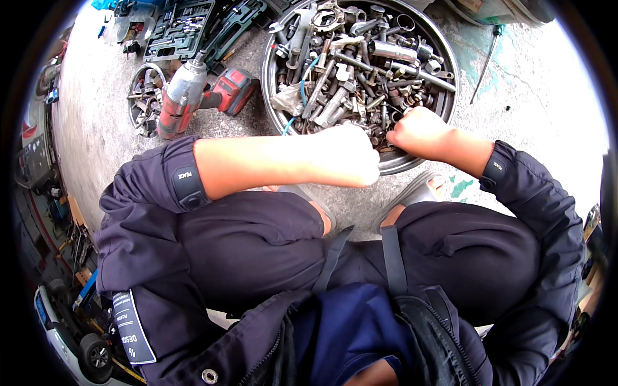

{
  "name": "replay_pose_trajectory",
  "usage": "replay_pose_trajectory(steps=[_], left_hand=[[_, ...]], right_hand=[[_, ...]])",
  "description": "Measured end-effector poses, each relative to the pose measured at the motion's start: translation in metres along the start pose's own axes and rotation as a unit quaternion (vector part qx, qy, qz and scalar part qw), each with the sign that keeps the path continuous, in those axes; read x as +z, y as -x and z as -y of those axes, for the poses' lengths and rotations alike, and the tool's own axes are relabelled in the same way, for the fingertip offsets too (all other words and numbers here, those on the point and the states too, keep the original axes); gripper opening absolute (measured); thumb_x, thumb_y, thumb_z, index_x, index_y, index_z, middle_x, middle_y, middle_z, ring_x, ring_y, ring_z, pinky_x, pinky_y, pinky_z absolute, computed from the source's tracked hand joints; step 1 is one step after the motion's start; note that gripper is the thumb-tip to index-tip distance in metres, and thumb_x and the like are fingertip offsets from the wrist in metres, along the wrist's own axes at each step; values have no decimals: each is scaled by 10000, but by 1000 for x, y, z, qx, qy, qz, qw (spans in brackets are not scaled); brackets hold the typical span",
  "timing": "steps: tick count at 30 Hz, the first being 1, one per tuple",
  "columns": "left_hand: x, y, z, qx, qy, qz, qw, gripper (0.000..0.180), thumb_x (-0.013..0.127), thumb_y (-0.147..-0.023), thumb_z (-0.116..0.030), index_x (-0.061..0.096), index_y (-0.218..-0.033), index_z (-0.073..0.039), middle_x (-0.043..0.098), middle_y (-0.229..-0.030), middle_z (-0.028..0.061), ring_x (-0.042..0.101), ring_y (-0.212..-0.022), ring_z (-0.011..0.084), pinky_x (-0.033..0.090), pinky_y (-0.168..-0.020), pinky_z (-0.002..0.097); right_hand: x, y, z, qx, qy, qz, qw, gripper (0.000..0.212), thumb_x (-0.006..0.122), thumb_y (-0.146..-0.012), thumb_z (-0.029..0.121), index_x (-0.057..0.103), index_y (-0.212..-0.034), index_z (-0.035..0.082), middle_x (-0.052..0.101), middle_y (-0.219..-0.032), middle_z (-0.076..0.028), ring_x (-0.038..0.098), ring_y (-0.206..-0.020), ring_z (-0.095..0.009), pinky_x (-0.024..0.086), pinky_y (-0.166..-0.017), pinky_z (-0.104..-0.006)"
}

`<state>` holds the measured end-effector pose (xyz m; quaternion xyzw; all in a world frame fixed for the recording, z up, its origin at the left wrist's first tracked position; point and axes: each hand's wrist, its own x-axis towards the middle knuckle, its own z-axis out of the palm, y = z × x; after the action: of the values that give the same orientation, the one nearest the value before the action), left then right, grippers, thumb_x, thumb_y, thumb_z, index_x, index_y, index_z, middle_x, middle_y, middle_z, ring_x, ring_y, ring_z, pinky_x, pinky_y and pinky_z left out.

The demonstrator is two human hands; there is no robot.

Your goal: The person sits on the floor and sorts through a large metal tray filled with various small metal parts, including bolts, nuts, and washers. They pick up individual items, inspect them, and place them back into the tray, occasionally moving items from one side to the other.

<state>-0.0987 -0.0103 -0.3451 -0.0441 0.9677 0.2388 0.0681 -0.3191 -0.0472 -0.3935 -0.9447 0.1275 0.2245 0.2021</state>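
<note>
A large round metal pan (267,83) is heaped with bolts, nuts, sockets and other loose metal parts (360,71). My left hand (351,154) is closed in a fist over the pan's near rim, its back toward me. Whatever its fingers may hold is hidden, and its skin is washed out by glare. Farther right, my right hand (415,134) hangs over the near right part of the heap. Its fingers are curled down at the metal parts, and the tips are out of sight.
Left of the pan stands a red and grey cordless impact wrench (187,96), beside a smaller round dish (131,96) of metal parts. Green socket cases (177,32) lie open beyond. A long thin screwdriver (487,64) rests on the concrete floor at right. My sandalled feet (418,193) flank the pan's near side.
</note>
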Motion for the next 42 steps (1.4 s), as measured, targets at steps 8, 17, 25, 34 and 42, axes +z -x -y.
replay_pose_trajectory(steps=[8,17,25,34,42], left_hand=[[26,1,-9,-71,66,-10,995,178,586,-848,-134,622,-868,40,633,-737,168,686,-647,325,552,-540,449],[30,-4,-13,-218,190,25,957,209,531,-906,-171,598,-942,24,631,-759,184,673,-683,365,534,-595,503],[27,0,-9,-108,108,35,988,191,568,-880,-161,616,-862,23,635,-828,210,687,-709,368,557,-600,491],[22,-1,-9,-180,184,52,965,163,585,-866,-137,581,-953,1,632,-758,198,664,-698,371,522,-585,496],[-16,-1,-5,-278,309,99,904,119,608,-844,-116,546,-894,-27,624,-736,171,651,-719,361,506,-657,484]], right_hand=[[-2,-1,6,162,-165,48,972,140,621,-813,83,737,-884,53,736,-895,-179,734,-879,-341,593,-785,-452],[-8,-2,18,175,-116,121,970,215,642,-813,96,762,-977,27,716,-1080,-160,727,-972,-312,591,-823,-421],[-9,0,17,104,-61,109,987,182,654,-815,93,762,-948,33,727,-987,-150,735,-919,-304,595,-794,-416],[-13,3,6,154,-110,73,979,129,648,-767,58,711,-879,47,718,-867,-165,720,-867,-353,587,-784,-455],[-40,6,-8,169,-165,84,968,182,697,-747,42,736,-920,1,731,-924,-203,726,-918,-361,592,-817,-419]])
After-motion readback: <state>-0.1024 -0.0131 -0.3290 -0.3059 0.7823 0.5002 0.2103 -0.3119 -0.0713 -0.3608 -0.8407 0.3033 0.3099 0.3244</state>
